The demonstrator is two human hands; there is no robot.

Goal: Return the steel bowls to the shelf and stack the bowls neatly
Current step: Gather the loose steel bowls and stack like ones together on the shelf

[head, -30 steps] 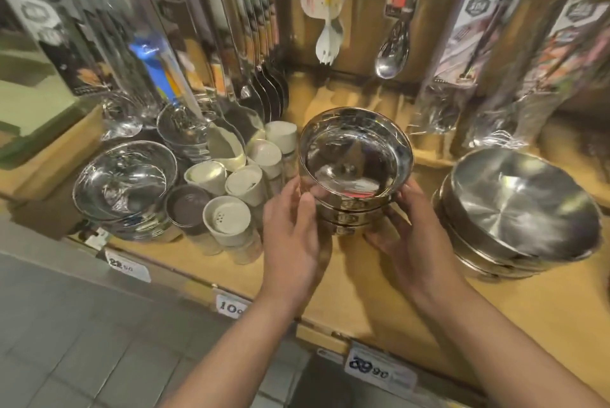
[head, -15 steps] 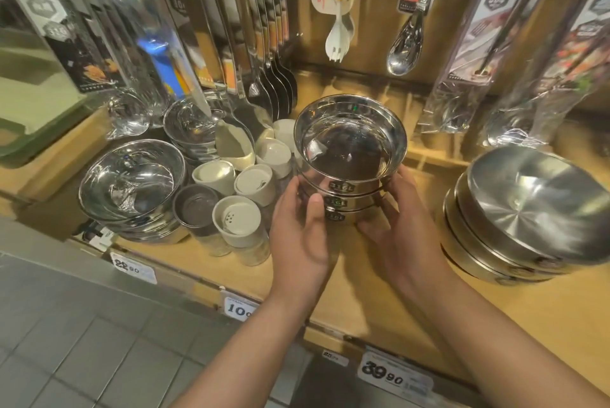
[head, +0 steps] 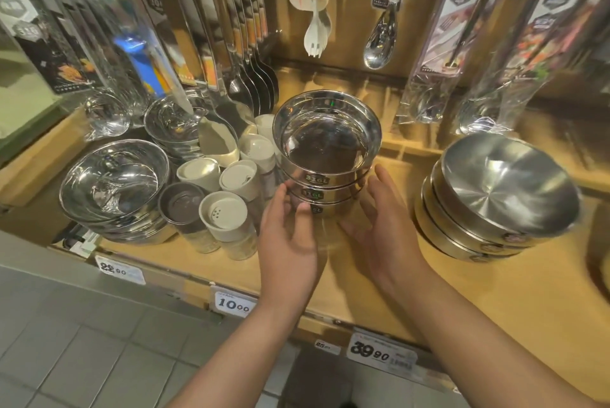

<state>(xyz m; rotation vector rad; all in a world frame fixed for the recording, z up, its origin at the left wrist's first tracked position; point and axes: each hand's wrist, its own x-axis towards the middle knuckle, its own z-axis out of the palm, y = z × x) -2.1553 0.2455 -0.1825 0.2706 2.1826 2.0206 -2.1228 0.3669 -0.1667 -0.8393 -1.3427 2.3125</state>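
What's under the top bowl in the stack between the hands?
Under the top bowl sit more steel bowls nested in the stack: two more labelled rims show, the lowest partly hidden by the left hand. The stack's base and any bowls beneath cannot be seen.

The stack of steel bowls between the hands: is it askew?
Slightly. The stack of 316L steel bowls leans a little, rims not quite level. The wide bowls at right also sit tilted toward the camera.
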